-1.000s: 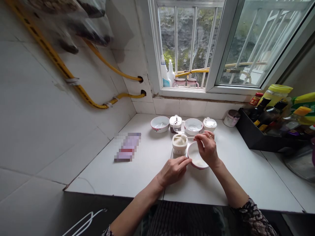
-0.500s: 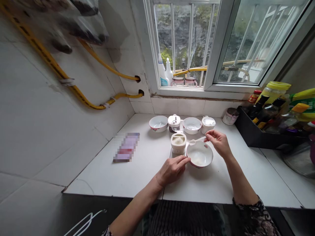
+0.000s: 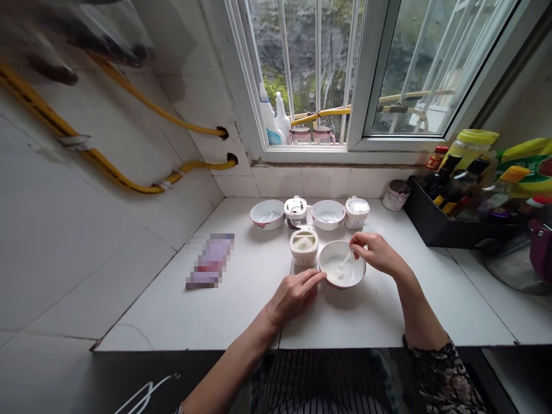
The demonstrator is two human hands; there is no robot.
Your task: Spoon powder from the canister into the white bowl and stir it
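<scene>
My right hand (image 3: 376, 253) pinches the handle of a small white spoon (image 3: 347, 256). The spoon points down into a white bowl (image 3: 356, 269), its tip among a little white granular stuff (image 3: 337, 274) on the bottom. At the bowl's left rim, the fingers of my left hand (image 3: 294, 297) are closed on the edge; the thumb is mostly hidden. Just left of the bowl stands an open white seasoning jar (image 3: 304, 256), with pale granules showing inside.
Behind are a left bowl (image 3: 264, 219), a jar with dark contents (image 3: 295, 210), another bowl (image 3: 328, 217) and a white lidded jar (image 3: 357, 214). A black bin (image 3: 425, 224) of bottles stands right. A blurred purple packet (image 3: 211, 261) lies left.
My right hand has lowered the spoon from above the bowl's rim, beside the jar, into the bowl. More white granules show at the bottom. The left hand stays at the rim; the view has shifted slightly.
</scene>
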